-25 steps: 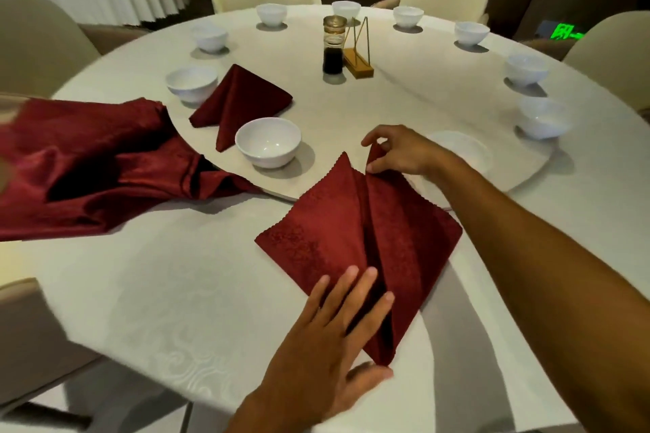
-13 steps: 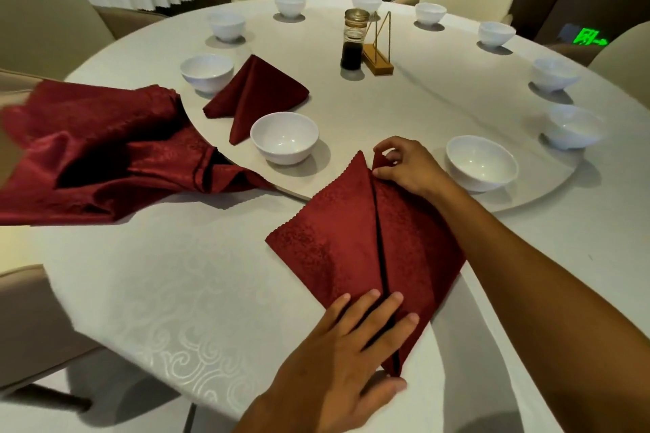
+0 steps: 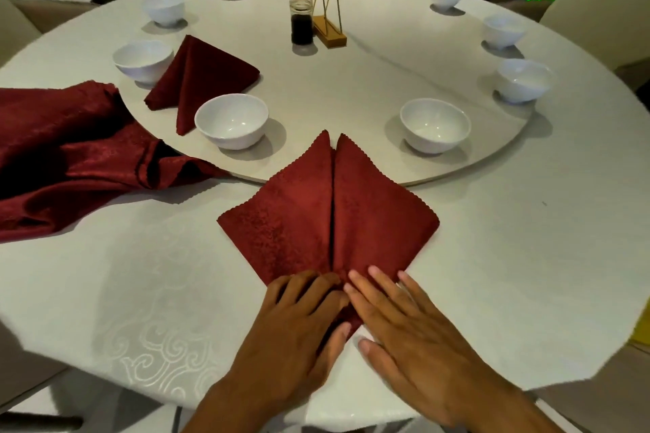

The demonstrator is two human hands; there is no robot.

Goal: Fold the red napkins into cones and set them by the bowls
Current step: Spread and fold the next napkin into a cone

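Note:
A red napkin lies flat on the white tablecloth, folded into a kite shape with a seam down its middle and its two far tips on the turntable's edge. My left hand and my right hand press side by side on the napkin's near point, fingers mostly straight. A folded red napkin lies between two white bowls on the left. Another bowl stands to the right of the kite's tips.
A pile of unfolded red napkins lies at the left. Several more white bowls ring the round turntable. A dark sauce jar and a wooden stand sit in the middle. Cream chairs surround the table.
My right hand has let go of the napkin's far tip and come back to its near point beside my left hand. The right flap now lies flat against the left one.

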